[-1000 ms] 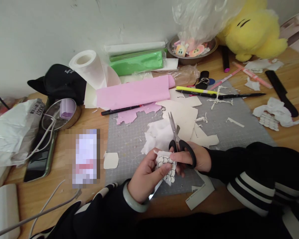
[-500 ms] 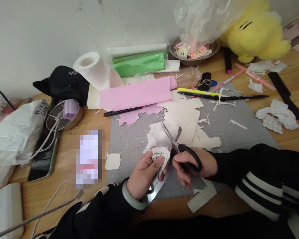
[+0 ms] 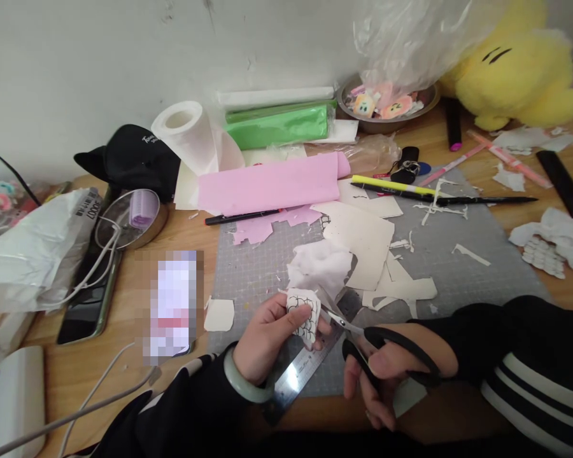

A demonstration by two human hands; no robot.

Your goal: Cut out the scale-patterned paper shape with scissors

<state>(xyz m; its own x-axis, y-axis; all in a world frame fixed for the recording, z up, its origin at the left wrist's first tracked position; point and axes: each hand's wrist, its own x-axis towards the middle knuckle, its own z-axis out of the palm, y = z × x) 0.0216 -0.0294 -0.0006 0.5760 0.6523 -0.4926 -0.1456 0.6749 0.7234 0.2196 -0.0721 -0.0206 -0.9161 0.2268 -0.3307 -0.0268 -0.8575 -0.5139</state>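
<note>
Pinched between the thumb and fingers of my left hand (image 3: 272,331) is a small white paper piece (image 3: 300,312) with black scale-like lines drawn on it. My right hand (image 3: 386,366) grips black-handled scissors (image 3: 394,343), whose blades are parted and reach the right edge of that piece. Beneath my hands lies a metal ruler (image 3: 298,372) on the grey cutting mat (image 3: 248,267). White fluffy stuffing (image 3: 318,264) sits just beyond the piece. Cream paper offcuts (image 3: 363,242) spread behind the scissors.
Folded pink paper (image 3: 267,181) and a white roll (image 3: 186,133) stand toward the wall. A metal bowl (image 3: 386,105) holds small paper figures, near a yellow plush toy (image 3: 516,76). A blurred-out phone (image 3: 172,305) and cables lie left. A black comb (image 3: 566,184) is at right.
The scissors have turned and opened, with their blades now at the paper piece's edge. My right hand has moved right and down. The drawn side faces up more, and the whole view has shifted.
</note>
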